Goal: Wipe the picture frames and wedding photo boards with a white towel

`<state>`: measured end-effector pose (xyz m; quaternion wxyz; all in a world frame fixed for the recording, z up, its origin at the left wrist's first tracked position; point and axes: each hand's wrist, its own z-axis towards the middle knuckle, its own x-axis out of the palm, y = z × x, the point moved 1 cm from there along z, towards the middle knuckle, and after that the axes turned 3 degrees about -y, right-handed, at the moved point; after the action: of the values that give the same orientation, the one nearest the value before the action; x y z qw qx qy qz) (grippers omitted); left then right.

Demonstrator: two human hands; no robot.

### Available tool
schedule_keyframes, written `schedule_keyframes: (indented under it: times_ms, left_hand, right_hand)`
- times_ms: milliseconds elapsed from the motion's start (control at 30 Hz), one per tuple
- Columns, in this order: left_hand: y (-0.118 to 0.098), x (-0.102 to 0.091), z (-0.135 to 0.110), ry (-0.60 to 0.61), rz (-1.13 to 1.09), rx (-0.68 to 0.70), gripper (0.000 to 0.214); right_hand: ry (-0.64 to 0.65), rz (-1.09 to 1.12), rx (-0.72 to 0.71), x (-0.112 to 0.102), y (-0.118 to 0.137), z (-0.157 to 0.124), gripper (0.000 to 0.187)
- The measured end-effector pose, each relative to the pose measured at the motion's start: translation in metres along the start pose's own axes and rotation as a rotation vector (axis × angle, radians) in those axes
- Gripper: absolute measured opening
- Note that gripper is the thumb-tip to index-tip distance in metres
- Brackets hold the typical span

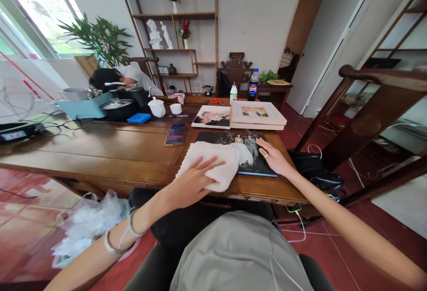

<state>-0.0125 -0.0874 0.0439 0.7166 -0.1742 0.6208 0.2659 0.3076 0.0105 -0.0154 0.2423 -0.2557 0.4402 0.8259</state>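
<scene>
My left hand [196, 181] lies flat with fingers spread on a white cloth [218, 160] near the table's front edge. The cloth covers the left part of a dark wedding photo panel [262, 164], which shows a couple and has a blue lower edge. On the right side of this panel rests my right hand [275, 157], fingers stretched out and a ring on one of them. Just behind the panel are a smaller photo panel [213, 117] and a white framed picture [258, 112]. A phone [175, 134] lies left of the cloth.
On the wooden table [133, 149] stand a cola bottle [253, 85], a white bottle [233, 94], orange-handled scissors [216, 101], a white teapot [156, 107] and a blue box [83, 105]. A wooden chair [373, 109] is at the right. Another person [133, 75] leans down at the back left.
</scene>
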Motion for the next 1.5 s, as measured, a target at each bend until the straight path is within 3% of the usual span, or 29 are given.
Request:
schedule_keyframes:
  times_ms: [100,267,367,433,533,700,800,900,1133,1233,1367,1500]
  left_hand:
    - [0.020,0.006,0.019,0.010,0.000,-0.020,0.029]
    - [0.072,0.021,0.066,0.001,0.024,-0.136,0.034]
    - [0.086,0.026,0.085,-0.003,0.073,-0.222,0.035]
    - [0.081,0.026,0.092,-0.006,0.108,-0.262,0.035]
    - [0.053,0.024,0.091,-0.019,0.135,-0.230,0.033]
    - [-0.012,0.019,0.074,-0.037,0.082,0.061,0.030]
    - [-0.027,0.018,0.065,-0.055,0.032,0.169,0.029]
    - [-0.009,0.019,0.066,-0.077,0.014,0.141,0.030]
    - [0.089,0.028,0.086,-0.102,0.025,-0.004,0.033]
    - [0.117,0.029,0.091,-0.149,0.027,-0.040,0.035]
    - [0.117,0.029,0.084,-0.115,0.046,-0.045,0.033]
    - [0.075,0.025,0.055,-0.022,0.073,-0.017,0.029]
  right_hand:
    - [0.000,-0.020,-0.026,0.000,0.000,0.000,0.040]
    - [-0.008,-0.047,-0.046,-0.002,0.003,0.001,0.039]
    - [-0.001,-0.052,-0.039,-0.003,0.005,0.001,0.038]
    - [0.003,-0.047,-0.031,-0.003,0.005,0.001,0.038]
    - [-0.002,-0.043,-0.038,-0.003,0.004,0.001,0.040]
    - [-0.014,-0.029,-0.071,-0.002,0.002,0.000,0.041]
    - [-0.012,-0.018,-0.101,-0.003,0.002,0.000,0.041]
    - [-0.009,-0.033,-0.088,-0.003,0.001,0.001,0.041]
    - [0.006,-0.036,-0.045,-0.003,0.003,0.001,0.041]
    - [0.004,-0.033,-0.043,-0.003,0.003,0.001,0.041]
    - [0.005,-0.037,-0.046,-0.003,0.004,0.000,0.041]
    - [0.006,-0.033,-0.046,-0.002,0.005,-0.001,0.040]
